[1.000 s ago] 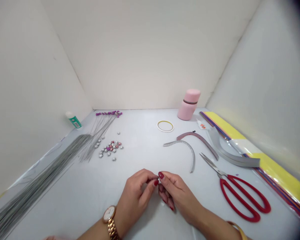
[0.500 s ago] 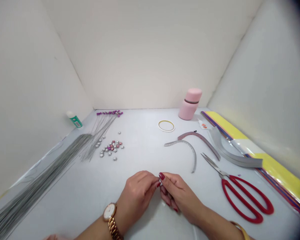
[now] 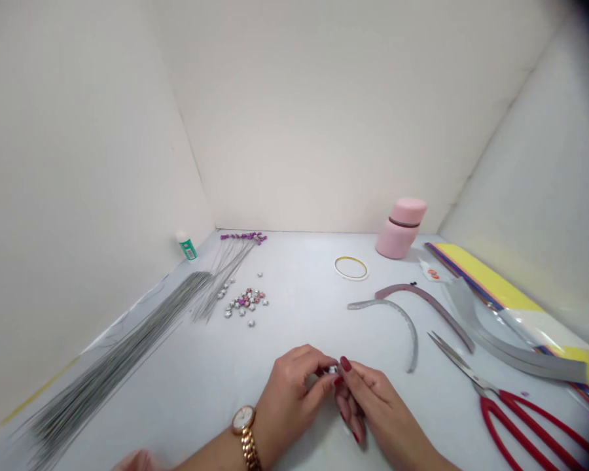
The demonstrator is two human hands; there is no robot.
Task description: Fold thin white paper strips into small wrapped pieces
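Note:
At the lower middle of the head view, my left hand (image 3: 297, 386) and my right hand (image 3: 373, 399) meet at the fingertips. Between them is a small silvery piece (image 3: 332, 370), pinched by the left thumb and forefinger and touched by the right fingertips; its shape is partly hidden. The other fingers of the right hand curl beneath. Beyond the hands, to the left, lies a loose group of small silver, pink and purple folded stars (image 3: 247, 301). Curved grey paper strips (image 3: 406, 320) lie to the right of the hands.
Red-handled scissors (image 3: 481, 386) lie at the right, blades apart, near coloured sheets (image 3: 500, 275). A pink bottle (image 3: 400, 229) and tape ring (image 3: 351, 268) stand farther back. Wire stems (image 3: 122, 360) stretch along the left, with a glue stick (image 3: 187, 248) behind them.
The view has shifted, so the table items appear farther right and lower. Both hands remain together; the silvery piece between the fingertips shows more clearly, and the left fingers are more arched.

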